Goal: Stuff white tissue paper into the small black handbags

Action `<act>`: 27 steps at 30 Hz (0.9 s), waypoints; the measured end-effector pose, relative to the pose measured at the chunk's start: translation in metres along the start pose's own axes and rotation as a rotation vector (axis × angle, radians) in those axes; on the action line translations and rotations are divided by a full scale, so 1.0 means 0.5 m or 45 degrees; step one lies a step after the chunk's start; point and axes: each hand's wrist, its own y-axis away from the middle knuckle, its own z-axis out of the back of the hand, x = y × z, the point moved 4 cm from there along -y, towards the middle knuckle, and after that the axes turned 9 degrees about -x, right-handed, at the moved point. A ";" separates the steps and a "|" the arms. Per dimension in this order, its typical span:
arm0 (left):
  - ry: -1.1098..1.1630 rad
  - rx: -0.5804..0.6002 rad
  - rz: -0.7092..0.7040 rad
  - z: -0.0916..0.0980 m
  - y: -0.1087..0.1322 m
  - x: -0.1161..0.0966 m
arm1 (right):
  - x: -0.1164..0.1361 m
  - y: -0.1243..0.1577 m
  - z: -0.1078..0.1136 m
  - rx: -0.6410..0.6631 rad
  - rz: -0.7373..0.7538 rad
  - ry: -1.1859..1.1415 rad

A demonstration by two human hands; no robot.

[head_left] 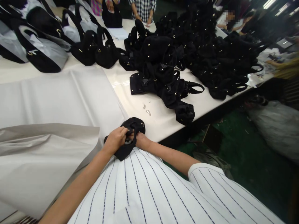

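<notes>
A small black suede-like handbag point(133, 125) with gold rivets is bunched up in front of my chest, at the table's near edge. My left hand point(115, 140) grips its near side, and my right hand point(141, 140) holds its far side, with the fingers partly tucked into the opening. Part of the bag's inside is hidden by my fingers. A grey patch shows in the opening. A little beyond my hands, a few small shiny scraps point(146, 109) lie on the white table point(154, 123).
A large heap of black bags point(201, 59) with gold fittings covers the table's far right. Several black bags point(42, 46) with grey-white panels lie at the far left. A wide white sheet point(56, 99) spreads to my left. Co-workers stand beyond the table. A white sack point(275, 130) sits on the green floor.
</notes>
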 end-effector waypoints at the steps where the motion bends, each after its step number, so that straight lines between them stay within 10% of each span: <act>1: -0.017 0.023 -0.058 -0.002 0.003 -0.008 | -0.007 -0.012 -0.015 0.055 -0.017 0.037; 12: 0.022 -0.274 0.035 0.019 0.067 -0.001 | -0.002 -0.081 -0.031 -0.026 0.034 -0.130; 16: 0.204 -0.340 0.068 0.029 0.092 -0.014 | 0.004 -0.021 0.016 -0.302 -0.004 -0.589; 21: 0.243 -0.411 0.078 0.033 0.092 -0.011 | -0.002 0.022 0.059 -0.676 -0.371 -0.473; 27: 0.021 -0.595 0.090 0.038 0.075 -0.003 | 0.042 -0.037 0.057 -0.485 -0.457 -0.604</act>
